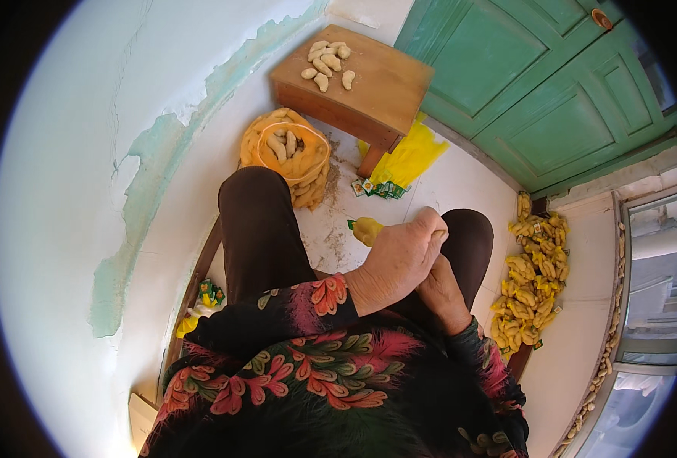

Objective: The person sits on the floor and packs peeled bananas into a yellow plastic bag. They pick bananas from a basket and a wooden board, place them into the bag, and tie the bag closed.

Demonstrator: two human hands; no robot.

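Observation:
My left hand (393,266) and my right hand (442,292) meet above my lap, between the knees. Beyond my left hand's far side shows a yellow mesh bag (367,230) of pale, peanut-like pods with a green tag at its end; my left hand is closed around the part nearer me. My right hand lies close against the left one from below, its fingers partly hidden, so its grip cannot be told. Several large pale pods (330,62) lie on a wooden stool (373,74). An orange mesh sack (284,157) full of such pods stands open beside the stool.
Yellow mesh bags (410,151) with green tags (381,189) lie under the stool's near side. Filled yellow bags (530,280) are piled at the right. Pods line the window ledge (607,343). A green door (544,86) stands behind. More tagged bags (209,295) lie at left.

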